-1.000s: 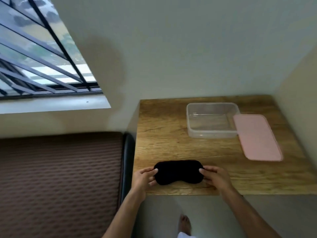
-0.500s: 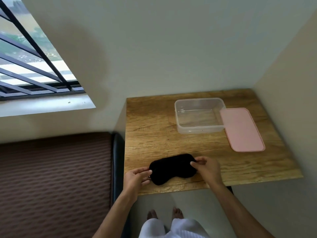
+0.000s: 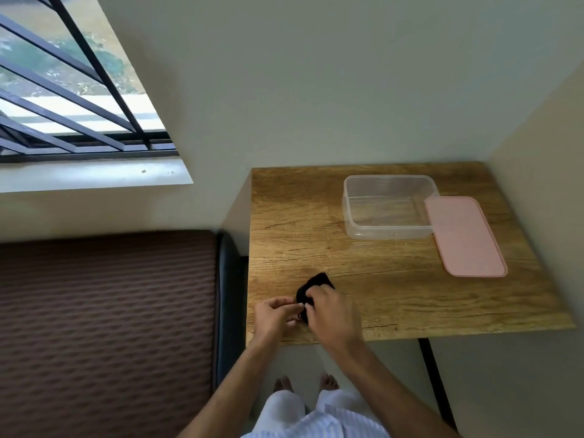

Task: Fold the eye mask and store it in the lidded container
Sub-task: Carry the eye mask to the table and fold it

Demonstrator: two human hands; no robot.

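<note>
The black eye mask (image 3: 314, 285) lies doubled over near the front left of the wooden table (image 3: 395, 295). My right hand (image 3: 331, 311) covers most of it and pinches it. Fingertips of my left hand (image 3: 275, 314) grip the mask's near end, right against my right hand. The clear plastic container (image 3: 390, 230) stands open and empty at the back of the table. Its pink lid (image 3: 464, 237) lies flat beside it on the right, one edge resting on the container's rim.
The table sits in a corner, with walls behind and to the right. A brown padded surface (image 3: 107, 327) with a dark edge stands left of the table. A barred window (image 3: 72, 90) is at upper left. My bare feet show below the table's front edge.
My right hand has carried the mask's right end over to the left, so the mask went from spread flat to folded. The camera view has shifted too.
</note>
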